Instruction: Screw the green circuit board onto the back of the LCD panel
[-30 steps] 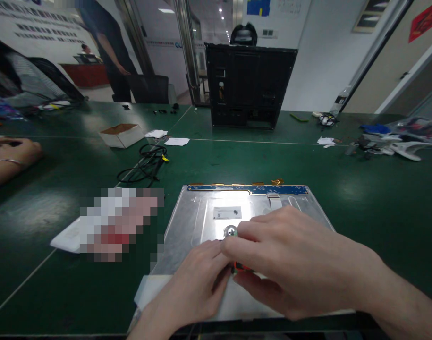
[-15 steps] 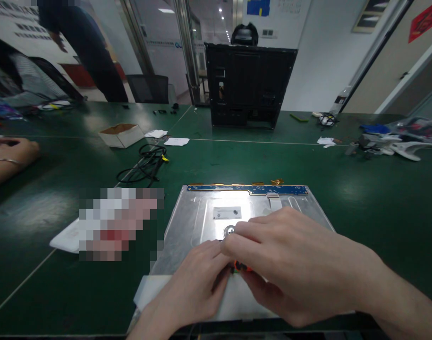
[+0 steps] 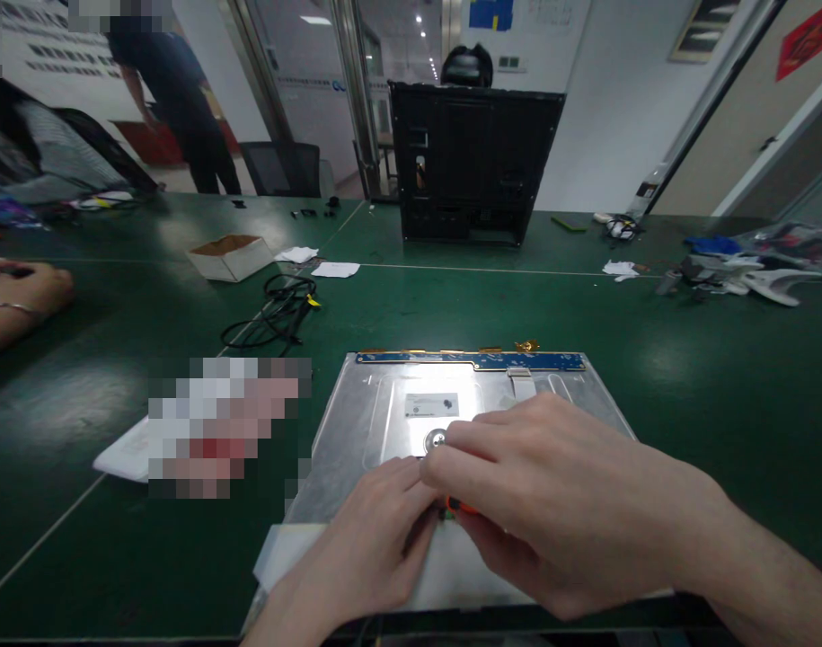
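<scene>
A silver metal-backed display panel [image 3: 343, 431] lies before me, with a narrow blue circuit board [image 3: 417, 361] along its far edge. My right hand [image 3: 552, 503] is closed round an orange-and-black screwdriver [image 3: 461, 506], mostly hidden under the fingers. Close against it, my left hand [image 3: 376, 530] has its fingers pinched together over the panel's near part; what they hold is hidden. A round metal disc with a screw [image 3: 436, 440] shows just beyond the fingertips. A pale sheet [image 3: 286, 548] covers the panel's near edge.
A black monitor-like housing [image 3: 474, 166] stands upright at the back. Leftward are a black cable [image 3: 269, 314], an open box [image 3: 228, 259] and a partly blurred white item [image 3: 124, 454]. Another person's hand [image 3: 30, 292] rests at far left. White plastic parts [image 3: 734, 274] lie right.
The orange-and-black handle looks slightly turned within my right hand. Both hands stay in place. In the background, a standing person has shifted to the right.
</scene>
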`<action>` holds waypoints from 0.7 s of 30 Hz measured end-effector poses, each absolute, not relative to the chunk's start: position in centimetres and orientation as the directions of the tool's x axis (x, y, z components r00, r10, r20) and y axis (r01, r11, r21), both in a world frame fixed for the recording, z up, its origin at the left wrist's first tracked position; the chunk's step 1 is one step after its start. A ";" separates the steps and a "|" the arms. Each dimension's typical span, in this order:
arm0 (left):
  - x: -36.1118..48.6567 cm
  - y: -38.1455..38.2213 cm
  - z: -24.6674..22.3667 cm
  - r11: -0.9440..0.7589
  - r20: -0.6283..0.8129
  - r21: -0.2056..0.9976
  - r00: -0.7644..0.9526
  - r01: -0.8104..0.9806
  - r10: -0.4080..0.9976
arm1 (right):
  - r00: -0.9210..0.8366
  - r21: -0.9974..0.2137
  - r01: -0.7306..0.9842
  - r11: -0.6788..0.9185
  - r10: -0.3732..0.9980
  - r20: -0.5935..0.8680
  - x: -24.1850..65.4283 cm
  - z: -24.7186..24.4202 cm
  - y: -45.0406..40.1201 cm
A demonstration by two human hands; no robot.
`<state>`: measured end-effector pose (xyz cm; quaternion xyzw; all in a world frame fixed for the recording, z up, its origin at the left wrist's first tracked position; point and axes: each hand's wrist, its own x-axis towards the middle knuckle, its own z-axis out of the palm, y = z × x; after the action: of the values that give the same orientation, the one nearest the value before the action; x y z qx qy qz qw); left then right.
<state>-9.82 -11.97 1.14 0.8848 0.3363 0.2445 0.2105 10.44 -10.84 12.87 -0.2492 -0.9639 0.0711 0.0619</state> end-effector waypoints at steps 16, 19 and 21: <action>-9.7 -11.9 1.1 -0.664 0.262 0.560 0.654 0.496 0.710 | -0.846 -0.166 0.509 0.845 0.526 0.088 10.4 12.6 -10.8; -9.7 -11.9 1.0 -0.661 0.247 0.554 0.658 0.506 0.711 | -0.841 -0.129 0.518 0.846 0.531 0.107 10.5 12.5 -10.6; -9.7 -11.9 1.0 -0.661 0.251 0.555 0.656 0.505 0.711 | -0.842 -0.094 0.517 0.851 0.525 0.125 10.5 12.4 -10.5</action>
<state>-9.74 -11.87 1.02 0.8819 0.3448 0.2301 0.2248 10.47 -10.54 12.39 -0.2716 -0.9592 0.0284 0.0734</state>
